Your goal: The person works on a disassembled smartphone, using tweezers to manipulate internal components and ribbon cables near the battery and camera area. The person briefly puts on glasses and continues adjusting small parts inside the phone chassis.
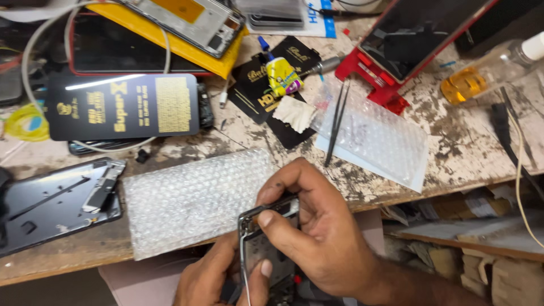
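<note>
Now the opened phone frame (266,249) is held upright, long axis toward the body, pinched by the right hand (317,232) from above and gripped by the left hand (218,280) below.

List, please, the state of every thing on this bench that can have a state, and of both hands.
Opened phone: back removed, insides showing, held in both hands.
Left hand: gripping the phone's lower part.
Right hand: fingers pressing the phone's top edge.
Tweezers: lying unused on a bubble-wrap pouch.
Clear bottle: capped, lying tilted, amber liquid inside.
Dark phone frame: stripped, lying flat.
Red-framed phone: screen dark.
</note>
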